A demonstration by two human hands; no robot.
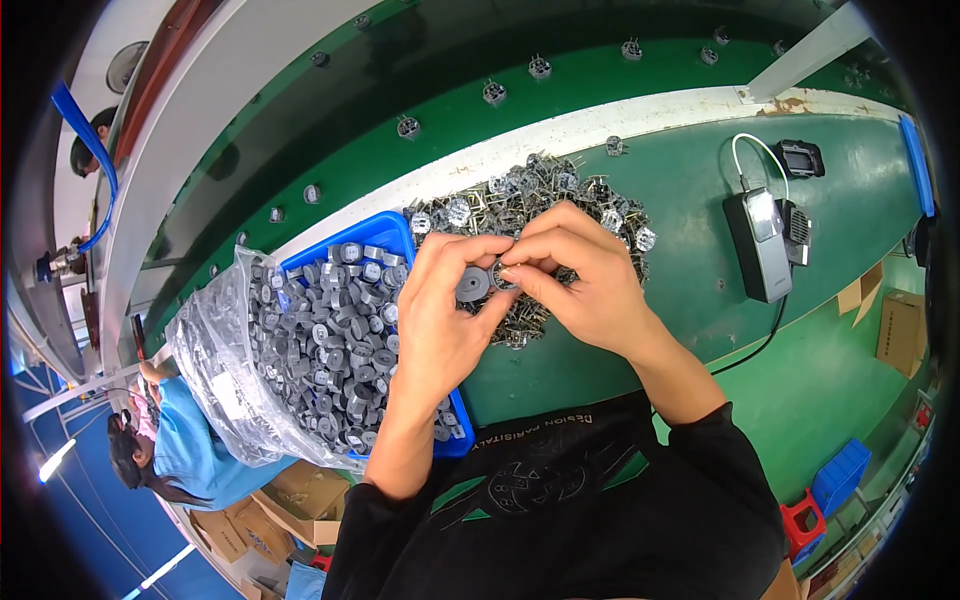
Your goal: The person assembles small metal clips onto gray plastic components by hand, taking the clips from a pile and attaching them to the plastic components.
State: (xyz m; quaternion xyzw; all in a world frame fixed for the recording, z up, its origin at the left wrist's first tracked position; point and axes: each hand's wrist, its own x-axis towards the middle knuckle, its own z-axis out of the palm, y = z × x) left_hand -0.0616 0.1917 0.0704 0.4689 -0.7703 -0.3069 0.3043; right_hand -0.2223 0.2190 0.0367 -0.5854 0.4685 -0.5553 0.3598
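Observation:
My left hand is closed, with a grey round plastic cap held in the curl of its fingers. Beside that cap, a second small round part sits between the fingertips of both hands. The thumb and fingers of my right hand pinch this part; its far side is hidden by the fingers. Just beyond and below my hands spreads a heap of small clear parts with metal pins. To the left of my left hand, a blue bin holds many grey caps like the held one.
A clear plastic bag drapes over the bin's left side. Pinned parts stand spaced along a green conveyor belt behind a white rail. On the right of the green table are a cabled grey device and a black holder. A person in blue is at far left.

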